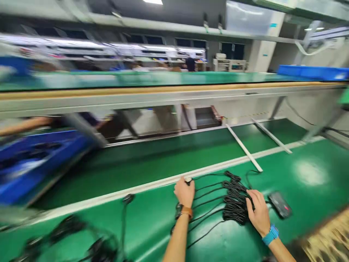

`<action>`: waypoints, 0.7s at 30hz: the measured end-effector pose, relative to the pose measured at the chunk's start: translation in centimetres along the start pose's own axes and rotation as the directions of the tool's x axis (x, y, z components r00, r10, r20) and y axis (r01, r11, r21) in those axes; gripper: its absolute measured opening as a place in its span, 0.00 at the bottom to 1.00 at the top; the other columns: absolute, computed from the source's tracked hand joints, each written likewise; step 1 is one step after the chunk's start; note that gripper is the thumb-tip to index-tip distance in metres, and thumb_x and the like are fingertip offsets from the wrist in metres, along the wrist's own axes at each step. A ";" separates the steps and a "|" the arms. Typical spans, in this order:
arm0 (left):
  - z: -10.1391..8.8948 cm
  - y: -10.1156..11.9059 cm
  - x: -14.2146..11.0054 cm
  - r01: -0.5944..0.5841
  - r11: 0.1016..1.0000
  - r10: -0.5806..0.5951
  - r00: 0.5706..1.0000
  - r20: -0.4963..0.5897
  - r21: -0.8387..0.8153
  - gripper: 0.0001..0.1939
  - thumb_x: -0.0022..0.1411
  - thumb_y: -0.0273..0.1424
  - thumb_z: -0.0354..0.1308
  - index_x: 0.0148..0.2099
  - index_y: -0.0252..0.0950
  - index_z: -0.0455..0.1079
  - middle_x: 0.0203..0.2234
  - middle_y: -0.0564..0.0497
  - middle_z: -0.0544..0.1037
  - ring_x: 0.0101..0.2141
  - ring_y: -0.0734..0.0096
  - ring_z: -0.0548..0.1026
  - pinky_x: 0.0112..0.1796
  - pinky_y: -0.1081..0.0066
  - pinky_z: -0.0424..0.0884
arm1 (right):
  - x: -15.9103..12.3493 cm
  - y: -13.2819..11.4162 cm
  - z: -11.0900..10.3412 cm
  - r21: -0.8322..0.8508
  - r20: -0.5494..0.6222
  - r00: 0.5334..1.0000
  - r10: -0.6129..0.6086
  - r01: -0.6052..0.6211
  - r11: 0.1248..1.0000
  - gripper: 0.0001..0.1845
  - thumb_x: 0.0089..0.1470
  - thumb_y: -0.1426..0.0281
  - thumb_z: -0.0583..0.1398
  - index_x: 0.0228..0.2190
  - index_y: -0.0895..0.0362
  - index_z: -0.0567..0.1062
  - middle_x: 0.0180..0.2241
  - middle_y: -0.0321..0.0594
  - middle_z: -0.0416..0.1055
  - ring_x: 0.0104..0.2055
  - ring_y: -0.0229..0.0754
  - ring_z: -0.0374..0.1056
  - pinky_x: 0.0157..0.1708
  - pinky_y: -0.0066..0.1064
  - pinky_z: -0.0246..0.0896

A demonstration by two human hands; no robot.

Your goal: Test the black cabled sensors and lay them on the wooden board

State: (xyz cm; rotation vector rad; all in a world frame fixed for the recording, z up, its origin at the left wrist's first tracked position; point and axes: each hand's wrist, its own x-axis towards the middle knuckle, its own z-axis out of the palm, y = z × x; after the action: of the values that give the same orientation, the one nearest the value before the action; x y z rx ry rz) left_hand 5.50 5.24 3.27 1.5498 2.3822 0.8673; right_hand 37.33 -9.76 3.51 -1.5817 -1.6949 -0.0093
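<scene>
My left hand (pixel 184 193) is closed round a small dark cable end with a pale round face (pixel 188 179), near the white edge strip. Below that hand, several thin black leads run leftward from a row of coiled black cables (pixel 235 200) lying side by side on the green mat (pixel 218 238). At the right end of the row, my right hand (pixel 257 211) has its thumb and fingers curled on the cables; its fingertips partly hide what it grips. Just right of it lies a dark flat box (pixel 280 205) with a small red light.
More black cables (pixel 68 229) lie blurred at the lower left. A blue bin (pixel 43 156) with dark items stands tilted at the left, near another person's arm (pixel 27 125). White bars (pixel 244 147) cross the far green strip. A raised shelf (pixel 163 98) spans the back.
</scene>
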 end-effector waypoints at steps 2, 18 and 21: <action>0.6 0.3 0.7 0.045 0.999 -0.046 0.999 0.020 0.016 0.22 0.56 0.39 0.64 0.52 0.38 0.69 0.42 0.48 0.78 0.45 0.54 0.74 0.46 0.57 0.68 | -2.9 2.6 -3.8 -0.134 -0.062 0.995 0.071 -0.079 0.988 0.19 0.64 0.65 0.55 0.55 0.52 0.70 0.52 0.48 0.70 0.57 0.53 0.64 0.57 0.53 0.63; 1.8 0.1 1.0 0.027 0.999 -0.027 0.999 -0.029 0.025 0.23 0.57 0.41 0.60 0.54 0.42 0.66 0.45 0.51 0.78 0.48 0.51 0.73 0.47 0.56 0.69 | -9.3 7.4 -8.4 -0.351 -0.140 0.974 0.180 -0.218 0.911 0.17 0.63 0.63 0.56 0.51 0.54 0.73 0.58 0.50 0.67 0.60 0.56 0.61 0.58 0.55 0.63; 1.3 -0.1 0.5 -0.015 1.000 0.015 1.000 0.010 0.007 0.25 0.56 0.38 0.62 0.54 0.33 0.67 0.44 0.43 0.78 0.47 0.52 0.74 0.49 0.57 0.67 | -10.1 7.9 -8.6 -0.322 -0.172 0.977 0.128 -0.179 0.930 0.18 0.61 0.60 0.57 0.50 0.53 0.74 0.56 0.51 0.68 0.58 0.58 0.64 0.59 0.56 0.62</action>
State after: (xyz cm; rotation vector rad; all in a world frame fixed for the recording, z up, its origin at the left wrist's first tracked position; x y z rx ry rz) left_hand 5.77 6.11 2.25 1.5730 2.3721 0.8527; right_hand 47.55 -20.82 -0.06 -1.9117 -1.5053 -0.3465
